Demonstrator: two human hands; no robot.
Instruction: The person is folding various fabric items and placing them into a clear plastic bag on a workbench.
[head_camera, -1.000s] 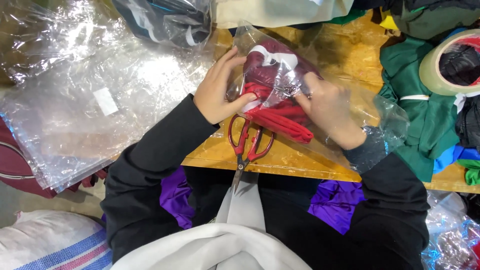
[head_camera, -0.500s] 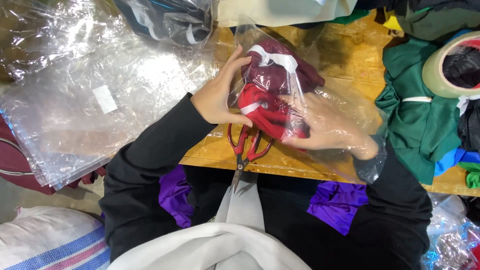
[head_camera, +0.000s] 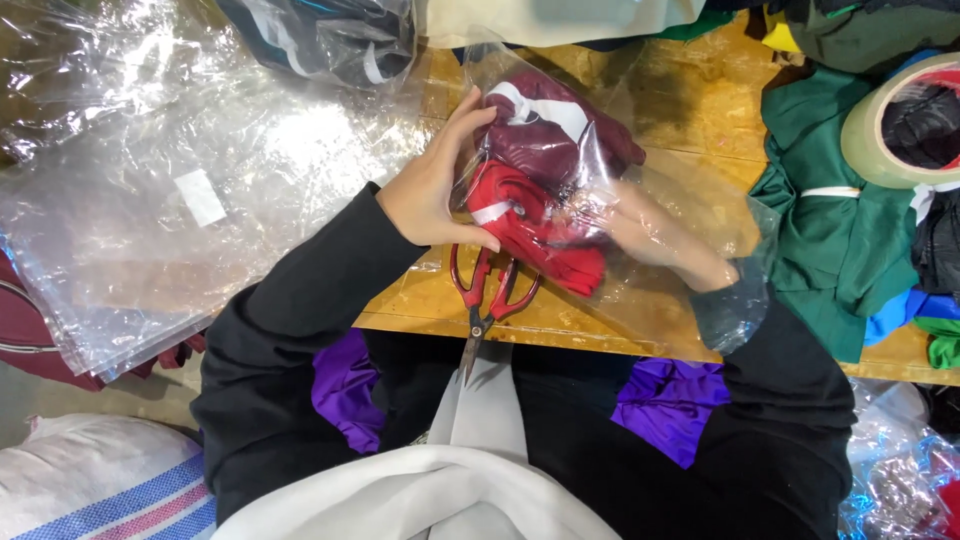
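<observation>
right hand (head_camera: 655, 240) slid deeper inside clear bag (head_camera: 640, 180); left hand (head_camera: 430, 185) grip steadies it.

Red-handled scissors (head_camera: 487, 300) lie at the near edge of the wooden table (head_camera: 690, 110), blades pointing off it. A stack of clear plastic bags (head_camera: 190, 200) spreads to the left. A green garment (head_camera: 830, 230) sits at right, a roll of tape (head_camera: 880, 125) on top.

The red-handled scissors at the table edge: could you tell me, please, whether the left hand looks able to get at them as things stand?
Probably yes. The scissors lie uncovered just below the left hand, with nothing between them. But that hand is pressed against the clear bag of red garments, so it would have to let go first.
</observation>
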